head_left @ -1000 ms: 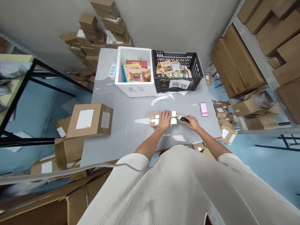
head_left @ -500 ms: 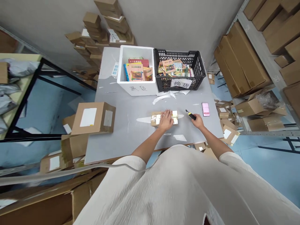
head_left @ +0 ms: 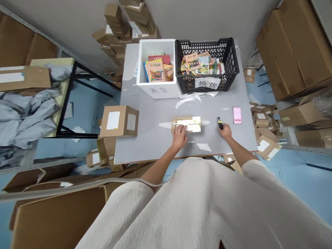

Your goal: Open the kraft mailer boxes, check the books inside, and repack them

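A small flat cardboard parcel (head_left: 187,123) with tape and a white label lies in the middle of the grey table (head_left: 153,138). My left hand (head_left: 179,135) rests on its near left edge, fingers lying flat. To the right, my right hand (head_left: 225,131) is closed round a black and yellow utility knife (head_left: 220,123) that points away from me, apart from the parcel. A pink phone (head_left: 237,115) lies just right of the knife.
A white foam box (head_left: 156,69) and a black plastic crate (head_left: 206,64), both holding books, stand at the table's far edge, with torn tape scraps (head_left: 189,100) in front. A cardboard box (head_left: 119,121) sits at the table's left edge. Many boxes crowd the floor and the shelves on the right.
My right hand drew the knife away from the parcel to the right. My left hand slid from the parcel's top to its near left edge. The camera view shifted.
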`<move>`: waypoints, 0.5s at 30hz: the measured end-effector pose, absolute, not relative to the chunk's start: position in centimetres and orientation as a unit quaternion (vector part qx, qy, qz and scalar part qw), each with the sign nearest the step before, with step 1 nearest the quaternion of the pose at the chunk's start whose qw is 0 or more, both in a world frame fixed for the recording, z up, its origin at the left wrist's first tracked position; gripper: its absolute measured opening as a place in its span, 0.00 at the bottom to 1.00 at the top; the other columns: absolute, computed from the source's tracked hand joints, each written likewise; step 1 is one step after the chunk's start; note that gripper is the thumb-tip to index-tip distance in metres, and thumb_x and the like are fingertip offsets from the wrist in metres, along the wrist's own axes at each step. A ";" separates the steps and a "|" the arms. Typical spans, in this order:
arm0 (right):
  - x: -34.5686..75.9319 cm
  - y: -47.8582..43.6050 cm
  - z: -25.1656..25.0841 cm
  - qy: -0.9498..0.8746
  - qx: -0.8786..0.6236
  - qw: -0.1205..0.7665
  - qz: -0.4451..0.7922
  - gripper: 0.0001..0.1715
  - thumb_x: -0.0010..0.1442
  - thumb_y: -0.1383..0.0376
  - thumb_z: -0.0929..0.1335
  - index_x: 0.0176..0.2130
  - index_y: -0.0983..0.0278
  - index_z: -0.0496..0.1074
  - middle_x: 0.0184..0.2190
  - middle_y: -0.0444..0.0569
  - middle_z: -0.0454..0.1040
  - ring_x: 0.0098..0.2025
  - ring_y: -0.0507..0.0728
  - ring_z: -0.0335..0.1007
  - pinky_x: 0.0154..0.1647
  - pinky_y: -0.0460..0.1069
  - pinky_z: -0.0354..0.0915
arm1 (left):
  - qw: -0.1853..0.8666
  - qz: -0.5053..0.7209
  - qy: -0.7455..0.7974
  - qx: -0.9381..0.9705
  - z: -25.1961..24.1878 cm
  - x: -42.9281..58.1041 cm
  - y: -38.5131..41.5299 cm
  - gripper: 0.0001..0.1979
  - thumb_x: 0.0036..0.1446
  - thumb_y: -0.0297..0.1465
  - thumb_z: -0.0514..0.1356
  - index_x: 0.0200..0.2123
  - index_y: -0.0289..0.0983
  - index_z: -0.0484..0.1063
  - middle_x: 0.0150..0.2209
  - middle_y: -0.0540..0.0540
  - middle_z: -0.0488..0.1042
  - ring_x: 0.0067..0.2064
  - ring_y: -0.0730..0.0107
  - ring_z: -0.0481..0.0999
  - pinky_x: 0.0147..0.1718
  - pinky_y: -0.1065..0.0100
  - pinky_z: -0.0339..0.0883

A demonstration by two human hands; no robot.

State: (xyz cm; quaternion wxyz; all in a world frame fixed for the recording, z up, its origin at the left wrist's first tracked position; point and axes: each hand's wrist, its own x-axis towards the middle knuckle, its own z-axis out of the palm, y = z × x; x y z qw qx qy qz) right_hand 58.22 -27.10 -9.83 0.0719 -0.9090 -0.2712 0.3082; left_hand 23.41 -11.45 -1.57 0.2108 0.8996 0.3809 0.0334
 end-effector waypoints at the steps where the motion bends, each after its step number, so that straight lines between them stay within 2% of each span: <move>1: 58.2 -27.2 -10.2 -0.272 -0.909 0.068 0.308 0.30 0.70 0.55 0.73 0.65 0.64 0.73 0.64 0.63 0.74 0.63 0.68 0.74 0.59 0.56 0.71 | 0.209 0.031 0.387 0.897 -1.5 23.1 -11.6 0.33 0.71 0.30 0.55 0.78 0.39 0.64 0.72 0.30 0.70 0.78 0.39 0.64 0.76 0.36 0.54; 8: 57.7 -27.5 -10.7 -0.294 -0.912 0.069 0.277 0.31 0.71 0.55 0.72 0.67 0.65 0.71 0.65 0.66 0.72 0.66 0.73 0.70 0.66 0.62 0.67 | 0.215 0.022 0.397 0.892 -1.1 22.6 -11.8 0.29 0.73 0.30 0.53 0.74 0.39 0.70 0.72 0.31 0.72 0.77 0.42 0.65 0.75 0.39 0.55; 12: 56.6 -25.6 -9.2 -0.344 -0.892 0.150 0.254 0.30 0.73 0.57 0.67 0.68 0.65 0.71 0.65 0.67 0.72 0.66 0.75 0.69 0.68 0.67 0.67 | 0.226 0.045 0.417 0.879 -0.7 23.0 -10.7 0.25 0.75 0.32 0.51 0.71 0.41 0.72 0.71 0.32 0.73 0.76 0.44 0.68 0.74 0.41 0.58; 15: 54.8 -23.6 -7.4 -0.408 -0.842 0.228 0.268 0.28 0.72 0.57 0.65 0.66 0.64 0.74 0.62 0.65 0.75 0.60 0.72 0.74 0.68 0.66 0.69 | 0.223 0.074 0.445 0.864 -0.5 23.1 -9.6 0.25 0.75 0.33 0.51 0.71 0.40 0.71 0.73 0.32 0.71 0.76 0.44 0.67 0.75 0.40 0.56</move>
